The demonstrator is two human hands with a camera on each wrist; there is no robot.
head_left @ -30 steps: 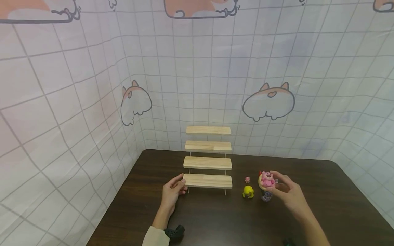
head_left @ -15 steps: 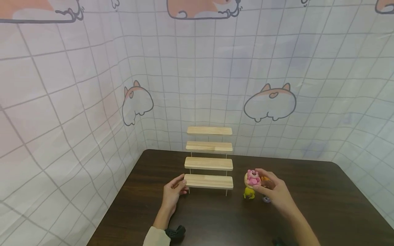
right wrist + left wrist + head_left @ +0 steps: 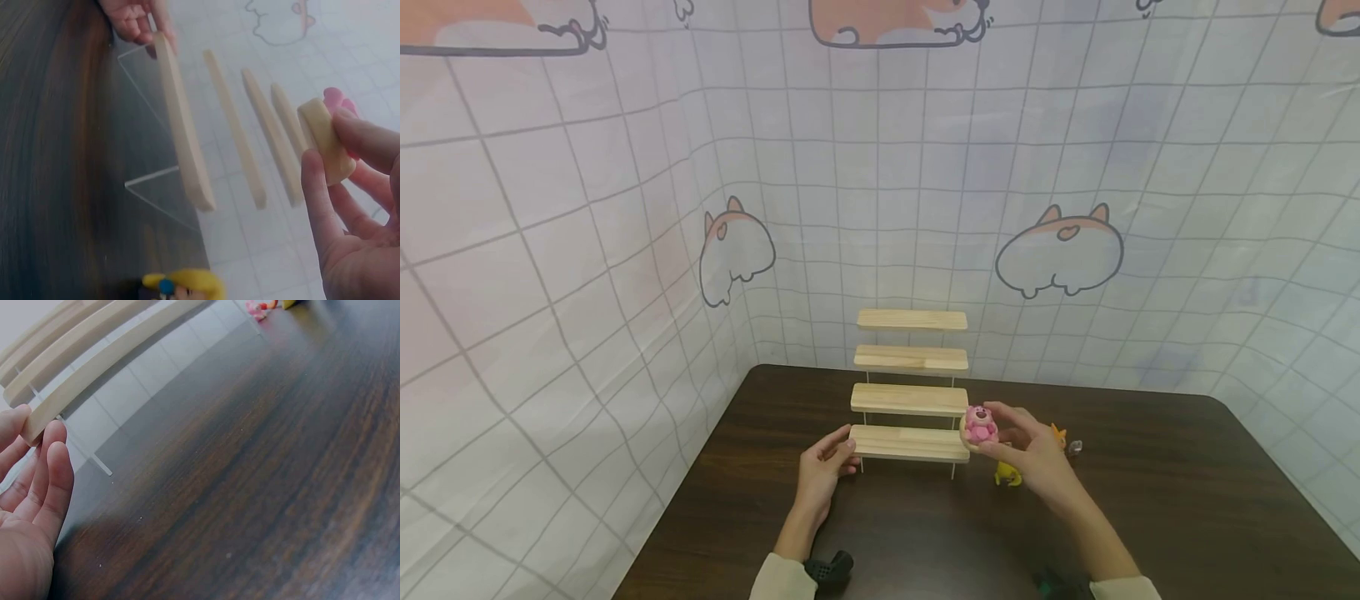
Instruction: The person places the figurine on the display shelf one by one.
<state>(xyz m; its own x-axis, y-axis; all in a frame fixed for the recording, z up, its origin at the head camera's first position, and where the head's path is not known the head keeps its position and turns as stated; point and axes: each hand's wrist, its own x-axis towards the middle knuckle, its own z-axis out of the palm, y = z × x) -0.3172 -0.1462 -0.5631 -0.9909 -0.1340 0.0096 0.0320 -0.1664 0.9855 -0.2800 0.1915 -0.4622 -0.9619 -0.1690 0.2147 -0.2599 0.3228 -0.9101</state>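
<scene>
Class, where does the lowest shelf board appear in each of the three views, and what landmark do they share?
Head: lowest shelf board lies in the lower middle.
Left wrist: upper left, slanting up rightward to the top edge.
Right wrist: left of centre, running from near the top to below the middle.
Shared landmark: the left hand, gripping one end.

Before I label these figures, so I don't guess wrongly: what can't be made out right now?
Orange figure: head view, mostly hidden by the right hand.
Yellow figure: head view, upper part hidden by the right hand.
Pink thing: left wrist view, too small and blurred to identify.
</scene>
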